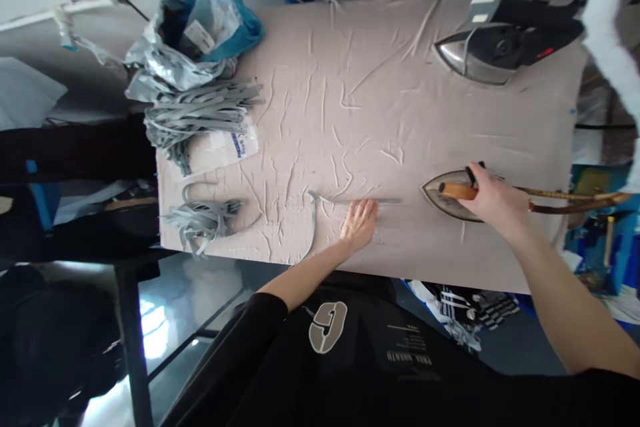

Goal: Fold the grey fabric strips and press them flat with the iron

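Note:
My left hand (359, 221) lies flat with fingers stretched on a thin grey fabric strip (350, 201) laid across the crumpled beige ironing cloth (370, 93). One end of the strip curves down toward the near edge. My right hand (493, 200) is wrapped round the wooden handle of a metal iron (445, 195), which rests flat on the cloth just right of the strip, its tip pointing at the strip.
A second, black iron (493, 47) stands at the far right of the board. Piles of grey strips (200, 113) and a smaller bundle (205, 221) lie at the left, with plastic bags (200, 27) behind them. The board's near edge is by my body.

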`<state>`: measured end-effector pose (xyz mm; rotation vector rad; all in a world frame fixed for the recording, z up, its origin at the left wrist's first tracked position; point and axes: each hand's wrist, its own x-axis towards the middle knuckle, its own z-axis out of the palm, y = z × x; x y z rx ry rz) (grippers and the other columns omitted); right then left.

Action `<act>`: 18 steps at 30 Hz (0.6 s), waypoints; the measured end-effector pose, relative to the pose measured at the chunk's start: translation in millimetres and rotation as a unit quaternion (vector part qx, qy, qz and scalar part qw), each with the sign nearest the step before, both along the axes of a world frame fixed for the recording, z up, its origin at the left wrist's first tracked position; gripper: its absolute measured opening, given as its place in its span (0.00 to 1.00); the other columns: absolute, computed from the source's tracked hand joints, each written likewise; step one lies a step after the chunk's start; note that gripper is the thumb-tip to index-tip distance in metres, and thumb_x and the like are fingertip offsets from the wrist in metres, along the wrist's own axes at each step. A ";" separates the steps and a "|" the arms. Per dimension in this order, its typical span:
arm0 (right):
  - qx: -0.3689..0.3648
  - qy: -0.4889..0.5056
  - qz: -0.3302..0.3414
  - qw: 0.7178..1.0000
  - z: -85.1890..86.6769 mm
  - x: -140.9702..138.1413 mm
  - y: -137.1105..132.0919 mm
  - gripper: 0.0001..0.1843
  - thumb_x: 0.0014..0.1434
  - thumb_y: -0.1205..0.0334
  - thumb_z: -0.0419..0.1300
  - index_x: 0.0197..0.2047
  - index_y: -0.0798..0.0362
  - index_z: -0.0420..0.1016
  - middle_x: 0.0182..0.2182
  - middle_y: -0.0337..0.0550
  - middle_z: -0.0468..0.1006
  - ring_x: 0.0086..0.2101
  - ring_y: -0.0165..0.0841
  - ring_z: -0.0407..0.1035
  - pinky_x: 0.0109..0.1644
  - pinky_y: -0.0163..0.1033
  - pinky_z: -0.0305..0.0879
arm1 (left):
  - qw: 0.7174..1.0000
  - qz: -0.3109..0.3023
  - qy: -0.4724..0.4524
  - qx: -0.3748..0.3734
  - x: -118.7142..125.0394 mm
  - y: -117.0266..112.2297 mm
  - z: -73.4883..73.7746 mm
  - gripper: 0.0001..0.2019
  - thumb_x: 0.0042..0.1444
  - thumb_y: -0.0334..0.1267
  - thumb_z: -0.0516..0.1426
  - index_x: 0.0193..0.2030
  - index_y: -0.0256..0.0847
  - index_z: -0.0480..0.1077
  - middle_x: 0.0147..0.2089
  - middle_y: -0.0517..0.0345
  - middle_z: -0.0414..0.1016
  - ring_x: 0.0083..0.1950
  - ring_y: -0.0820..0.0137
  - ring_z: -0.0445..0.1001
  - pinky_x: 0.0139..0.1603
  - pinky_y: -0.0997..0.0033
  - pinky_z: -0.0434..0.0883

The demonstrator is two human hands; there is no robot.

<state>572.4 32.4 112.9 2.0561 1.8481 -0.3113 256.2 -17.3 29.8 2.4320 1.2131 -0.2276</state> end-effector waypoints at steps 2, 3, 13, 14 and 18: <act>0.026 -0.013 0.009 1.000 -2.5 3.6 -2.7 0.38 0.64 0.38 0.55 0.72 0.47 0.60 0.50 0.54 0.82 0.40 0.45 0.77 0.31 0.43 0.44 | 1.000 -0.012 -0.002 0.001 -6.4 -6.4 -5.0 0.31 0.67 0.35 0.47 0.75 0.26 0.53 0.77 0.38 0.54 0.77 0.53 0.53 0.77 0.44 0.52; 0.032 -0.021 0.016 0.999 -4.6 5.7 -3.3 0.37 0.64 0.39 0.55 0.71 0.46 0.61 0.47 0.53 0.83 0.39 0.46 0.77 0.31 0.43 0.43 | 1.000 -0.017 -0.004 0.003 -9.4 -9.6 -7.0 0.31 0.67 0.35 0.47 0.76 0.26 0.52 0.78 0.39 0.52 0.79 0.53 0.51 0.77 0.44 0.51; 0.037 0.013 -0.037 0.999 -18.9 19.3 27.7 0.29 0.61 0.44 0.61 0.62 0.47 0.75 0.41 0.59 0.83 0.36 0.47 0.74 0.34 0.45 0.48 | 0.999 -0.026 -0.030 -0.009 -15.4 -15.9 -12.4 0.34 0.65 0.35 0.49 0.77 0.32 0.50 0.81 0.44 0.45 0.81 0.55 0.43 0.79 0.39 0.46; 0.031 0.012 -0.041 0.999 -17.2 18.4 30.7 0.29 0.61 0.43 0.60 0.62 0.46 0.75 0.41 0.59 0.83 0.35 0.47 0.73 0.34 0.46 0.48 | 0.999 -0.025 -0.031 -0.009 -15.4 -14.9 -12.0 0.34 0.64 0.34 0.49 0.77 0.33 0.50 0.81 0.44 0.45 0.81 0.56 0.43 0.79 0.39 0.45; -0.007 0.008 -0.040 0.999 -7.9 14.1 36.0 0.28 0.64 0.42 0.57 0.62 0.46 0.75 0.39 0.58 0.82 0.32 0.44 0.70 0.35 0.46 0.47 | 0.999 -0.019 -0.027 -0.007 -14.7 -10.6 -11.1 0.34 0.64 0.34 0.51 0.76 0.32 0.53 0.80 0.42 0.48 0.81 0.55 0.46 0.80 0.40 0.44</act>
